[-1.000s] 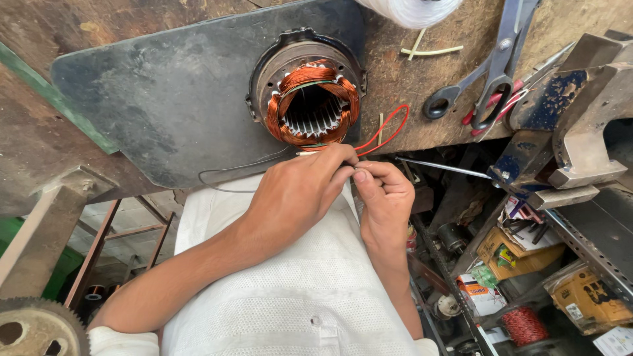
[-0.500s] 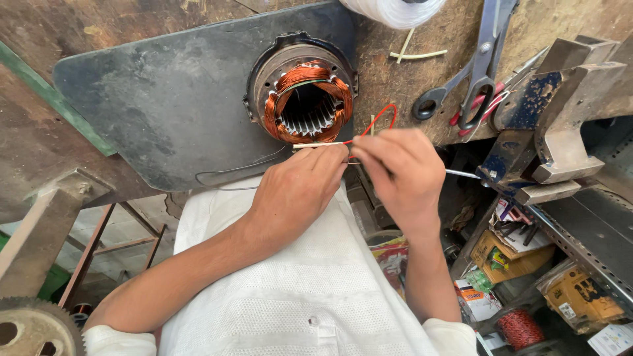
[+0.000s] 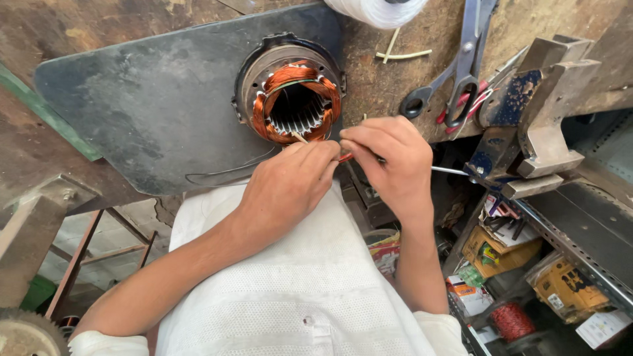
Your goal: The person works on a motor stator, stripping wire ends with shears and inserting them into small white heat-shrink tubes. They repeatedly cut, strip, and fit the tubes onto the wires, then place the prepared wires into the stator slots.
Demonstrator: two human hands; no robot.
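A round motor stator [image 3: 292, 99] with copper windings sits in a dark metal plate [image 3: 151, 105] on the worn bench. My left hand [image 3: 290, 184] rests just below the stator, its fingertips pinched on a thin pale sleeve that reaches toward the windings. My right hand [image 3: 389, 158] is close beside it, fingers closed on a red wire [image 3: 345, 157] that shows between the two hands. Most of the wire is hidden by my fingers.
Scissors [image 3: 455, 72] lie on the bench at the upper right beside a blue and grey vise [image 3: 534, 118]. A white thread spool [image 3: 376, 10] stands at the top edge. Boxes and a red spool [image 3: 511, 320] fill the shelf at the lower right. A gear [image 3: 20, 333] shows bottom left.
Both hands have moved up toward the stator. The red wire loop that stood out above my fingers earlier is now mostly hidden in my right hand.
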